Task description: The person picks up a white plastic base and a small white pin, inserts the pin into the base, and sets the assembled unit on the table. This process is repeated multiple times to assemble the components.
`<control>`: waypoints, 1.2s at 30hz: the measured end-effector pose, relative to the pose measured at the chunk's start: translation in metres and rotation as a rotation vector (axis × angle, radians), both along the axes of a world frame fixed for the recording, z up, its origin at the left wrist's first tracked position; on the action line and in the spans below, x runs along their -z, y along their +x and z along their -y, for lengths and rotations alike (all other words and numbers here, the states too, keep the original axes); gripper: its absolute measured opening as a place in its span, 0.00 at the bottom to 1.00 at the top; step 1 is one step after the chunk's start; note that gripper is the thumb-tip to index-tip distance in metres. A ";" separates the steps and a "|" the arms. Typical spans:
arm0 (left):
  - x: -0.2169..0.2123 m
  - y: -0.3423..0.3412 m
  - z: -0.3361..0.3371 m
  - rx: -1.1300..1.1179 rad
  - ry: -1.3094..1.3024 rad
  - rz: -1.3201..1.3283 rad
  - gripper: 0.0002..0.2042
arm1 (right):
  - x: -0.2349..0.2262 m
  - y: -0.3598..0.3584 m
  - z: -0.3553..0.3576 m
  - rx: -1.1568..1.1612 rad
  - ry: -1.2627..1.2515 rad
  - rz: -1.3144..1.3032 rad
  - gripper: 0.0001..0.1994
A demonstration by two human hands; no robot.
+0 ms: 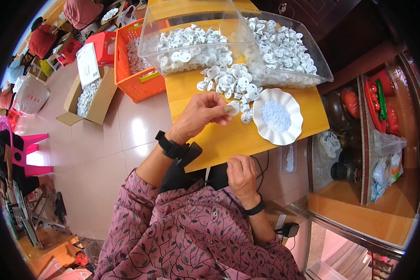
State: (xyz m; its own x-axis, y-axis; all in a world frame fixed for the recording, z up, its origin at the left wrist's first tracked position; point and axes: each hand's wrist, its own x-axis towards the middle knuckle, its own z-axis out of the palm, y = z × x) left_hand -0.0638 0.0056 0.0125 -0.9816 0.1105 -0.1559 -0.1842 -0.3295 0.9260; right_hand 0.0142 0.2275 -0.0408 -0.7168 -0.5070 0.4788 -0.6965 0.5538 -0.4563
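**Small white caps, a crowded table edge**

A person's left hand [201,115] pinches one small white plastic cap [233,108] between thumb and fingertips, lifted just at the near fringe of a loose heap of like caps [231,84] on the yellow tabletop [228,140]. The right hand [241,175] is curled closed low against the table's near edge; whether anything sits inside it cannot be told from this view.

Just right of the pinched cap stands a white scalloped paper plate [291,133] holding a mound of tiny pale pieces [275,114]. Beyond the heap, two clear plastic bins [191,21] lie side by side, each holding more caps.

The hold looks light, so a slip could send the cap rolling off the table to the tiled floor [102,154]. A careless sweep of the wrist might nudge the plate, which looks light enough to scatter its tiny contents. The heap itself lies unfenced, and a brushing forearm could push strays over the near edge. An orange crate [130,74] and a cardboard box [91,100] stand on the floor to the left, well apart from the hands.
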 end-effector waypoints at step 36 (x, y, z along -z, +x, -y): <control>0.046 0.083 -0.030 -0.095 0.240 0.023 0.05 | -0.037 -0.009 0.035 0.197 -0.771 0.757 0.04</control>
